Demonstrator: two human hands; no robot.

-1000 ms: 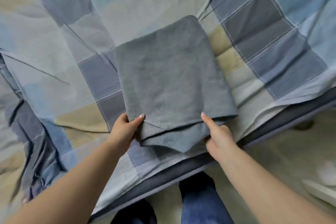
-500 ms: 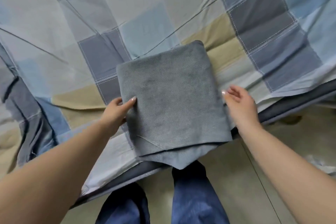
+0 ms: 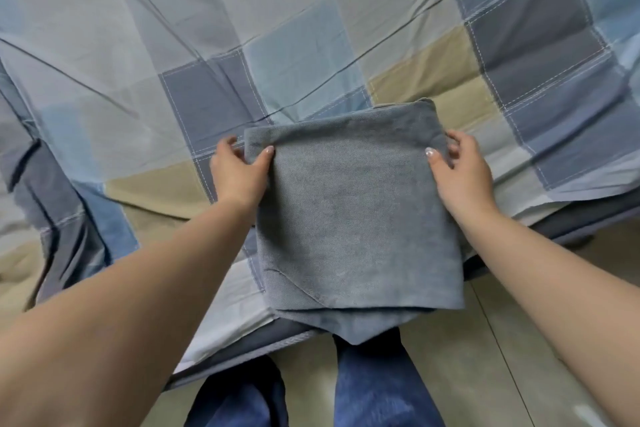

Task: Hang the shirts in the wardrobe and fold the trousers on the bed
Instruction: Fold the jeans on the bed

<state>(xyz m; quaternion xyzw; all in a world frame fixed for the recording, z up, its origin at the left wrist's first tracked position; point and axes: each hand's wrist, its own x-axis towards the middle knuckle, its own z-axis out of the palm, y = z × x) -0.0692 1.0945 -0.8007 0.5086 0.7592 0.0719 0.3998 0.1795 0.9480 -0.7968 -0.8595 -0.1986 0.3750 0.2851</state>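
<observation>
Taken from left to right, with the trousers (image 3: 356, 218) as the landmark. To their left and beyond them the checked bedcover (image 3: 277, 28) is spread over the bed, creased in long lines.

The left hand (image 3: 239, 173) is set at the trousers' far left corner; its thumb lies on top of the cloth and its fingers (image 3: 227, 144) are curled over the edge, so the corner is pinched. A second ago this hand was at the near left corner, and half a second ago at the middle of the left edge.

The trousers are folded into a compact grey rectangle. The far half is held over the bed near its edge, while the near end, with a pointed flap showing beneath, hangs past the bed edge above the floor and the person's blue-clad legs (image 3: 374, 388). The bundle has been drawn nearer the bed edge than it was a second ago.

The right hand (image 3: 460, 170) is set at the trousers' far right corner, thumb on top and fingers (image 3: 457, 142) wrapped round the side, gripping it (half a second ago it was open and just off the right edge).

The folding is judged to be done for this pair; with both far corners gripped, a lift or carry to a resting place seems intended.
</observation>
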